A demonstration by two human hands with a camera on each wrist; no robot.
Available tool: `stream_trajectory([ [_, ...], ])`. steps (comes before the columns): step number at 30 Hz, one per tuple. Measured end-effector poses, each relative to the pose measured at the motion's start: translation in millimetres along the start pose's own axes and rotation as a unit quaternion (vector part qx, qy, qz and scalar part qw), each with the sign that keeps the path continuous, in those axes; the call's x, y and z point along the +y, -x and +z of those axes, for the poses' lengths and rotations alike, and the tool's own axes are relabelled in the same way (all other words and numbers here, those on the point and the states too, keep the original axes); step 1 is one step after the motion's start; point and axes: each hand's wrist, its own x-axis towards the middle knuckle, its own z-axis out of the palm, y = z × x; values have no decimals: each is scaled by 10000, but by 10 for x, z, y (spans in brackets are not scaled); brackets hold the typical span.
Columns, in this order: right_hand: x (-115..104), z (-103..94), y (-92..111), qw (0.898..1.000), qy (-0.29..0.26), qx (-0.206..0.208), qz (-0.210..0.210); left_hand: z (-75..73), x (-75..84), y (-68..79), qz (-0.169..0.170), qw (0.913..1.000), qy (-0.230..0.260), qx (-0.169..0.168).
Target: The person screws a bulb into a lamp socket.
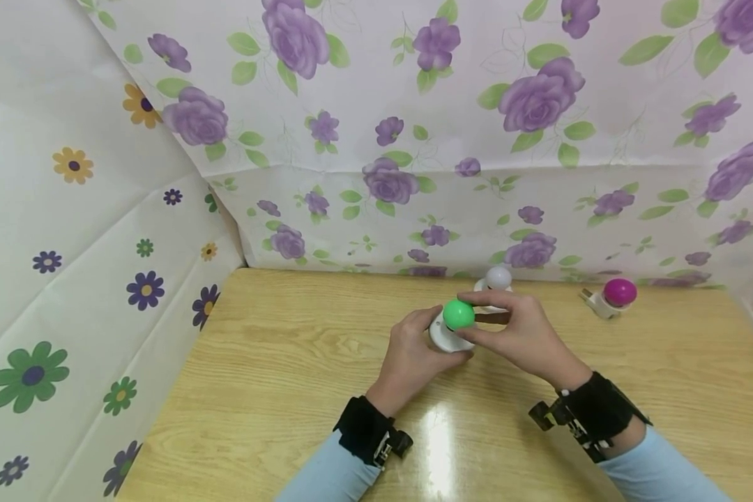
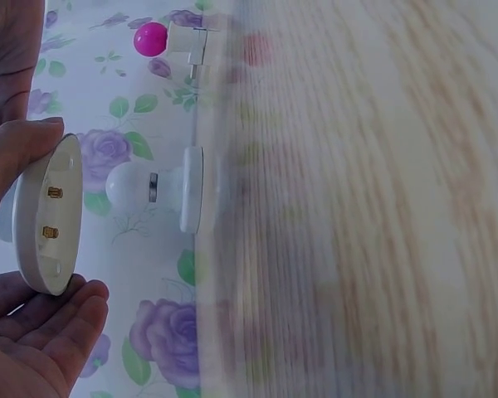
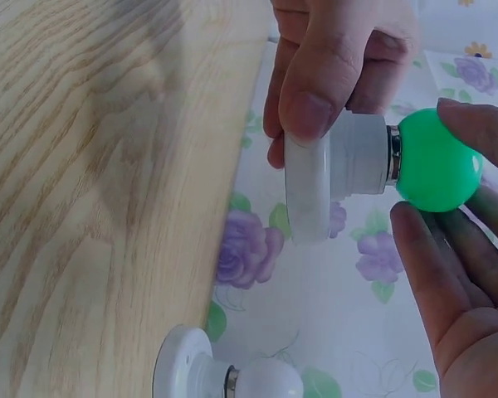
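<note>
My left hand (image 1: 408,355) grips a round white lamp holder (image 3: 309,195) by the rim of its base, thumb on one side and fingers on the other. A green light bulb (image 1: 459,315) sits in the holder's socket, with a thin band of its metal cap (image 3: 393,153) showing. Thumb and fingers of my right hand (image 1: 527,336) pinch the bulb's round glass. In the left wrist view the hollow underside of the holder (image 2: 66,224) faces the camera, with two brass terminals (image 2: 52,233) inside. Both hands hold holder and bulb above the wooden table (image 1: 301,335).
Just behind my right hand stands a white bulb (image 1: 498,277) in a similar round white holder (image 2: 191,191). Farther right lies a magenta bulb (image 1: 620,292) in a white plug-in holder (image 1: 602,305). Flowered cloth (image 1: 351,139) hangs along the table's back edge.
</note>
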Motion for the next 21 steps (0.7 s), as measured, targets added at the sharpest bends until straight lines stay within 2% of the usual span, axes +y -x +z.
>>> stream_trajectory([
  [5,-52,-12,-28,9990,321,88,-300,-11,-1,3,-40,10000,-67,45],
  [9,-27,-8,-63,9980,391,-79,-497,-19,6,-4,-26,10000,-73,52],
  [15,202,8,-66,9977,148,-521,-399,-25,22,-15,-24,9999,-123,18],
  [21,307,7,-54,9976,154,-598,-328,-29,27,-9,-35,9999,-102,12],
])
